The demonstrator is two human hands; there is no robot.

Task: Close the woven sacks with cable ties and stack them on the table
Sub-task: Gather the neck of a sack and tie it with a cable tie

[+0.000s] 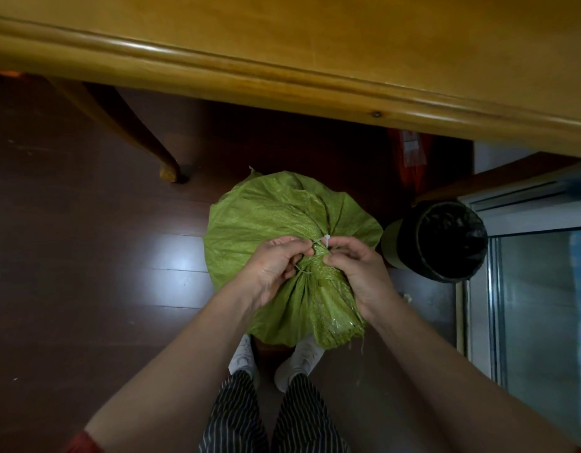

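Note:
A full green woven sack (266, 214) stands on the dark floor in front of my feet, its mouth gathered into a neck that fans out toward me. A white cable tie (326, 240) circles the neck, its head sticking up between my hands. My left hand (276, 269) pinches the tie's tail on the left of the neck. My right hand (354, 266) pinches the tie just below its head on the right. The wooden table (315, 44) spans the top of the view beyond the sack.
A bin lined with a black bag (446, 240) stands right of the sack, touching or nearly so. A glass sliding door with a metal frame (498, 289) fills the right side. A table leg (145, 142) stands at the left. An orange bag (411, 155) lies under the table.

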